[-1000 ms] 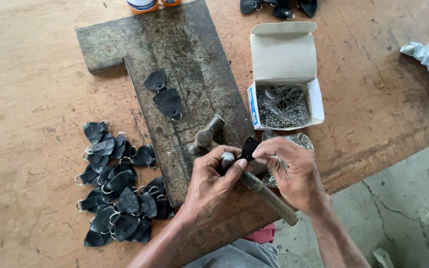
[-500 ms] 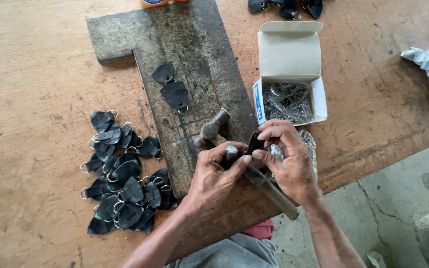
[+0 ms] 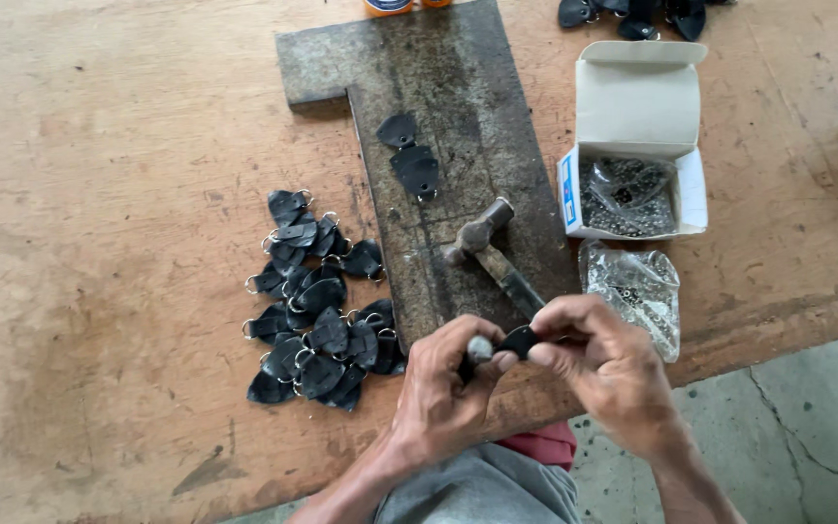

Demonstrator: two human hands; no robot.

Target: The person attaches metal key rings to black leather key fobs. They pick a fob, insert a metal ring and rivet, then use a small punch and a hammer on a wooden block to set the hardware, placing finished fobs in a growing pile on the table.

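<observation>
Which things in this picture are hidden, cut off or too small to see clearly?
- Head view: black piece, mostly covered by left hand and right hand.
- Hammer: handle end hidden under the hands.
- Dark pieces: cut by top edge.
- Box contents: too small.

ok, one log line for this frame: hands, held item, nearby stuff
left hand: grips metal punch | right hand: pinches black leather tab | hammer: lying on board
</observation>
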